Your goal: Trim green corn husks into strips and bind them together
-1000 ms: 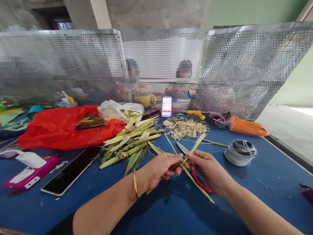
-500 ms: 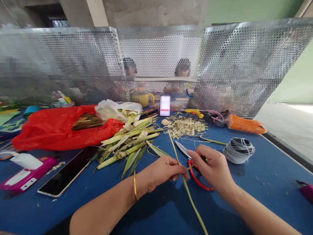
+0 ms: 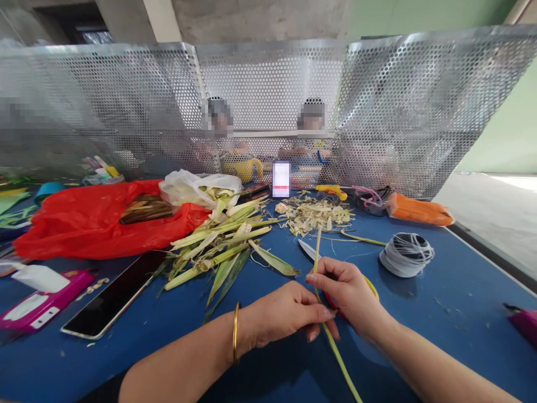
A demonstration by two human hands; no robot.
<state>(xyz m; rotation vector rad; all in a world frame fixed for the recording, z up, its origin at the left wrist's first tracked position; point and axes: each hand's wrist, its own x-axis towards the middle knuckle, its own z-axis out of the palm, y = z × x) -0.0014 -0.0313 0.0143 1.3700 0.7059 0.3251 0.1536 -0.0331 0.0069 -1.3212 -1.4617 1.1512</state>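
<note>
A long, thin green plant stalk (image 3: 342,366) slants between both hands, its pale upper end pointing toward the wall. My left hand (image 3: 289,314), with a gold bangle at the wrist, pinches it at mid-length. Just above, my right hand (image 3: 354,294) grips the same stalk between thumb and fingers. Scissors (image 3: 307,249) with red and yellow handles lie on the blue table beneath my right hand, which hides most of them. To the left spreads a pile of green stalks and leaves (image 3: 222,246). A loose leaf (image 3: 274,260) lies close beyond my left hand.
Pale plant scraps (image 3: 319,214) lie before an upright phone (image 3: 281,179). On the right are a ball of grey cord (image 3: 406,255) and an orange packet (image 3: 419,210). A red bag (image 3: 92,218) and a dark phone (image 3: 115,296) lie left. A perforated metal screen (image 3: 268,73) stands behind.
My right hand has moved left from beside the scissors and now grips the stalk above my left hand. The left hand has shifted slightly right and down, and the stalk's upper end has swung right.
</note>
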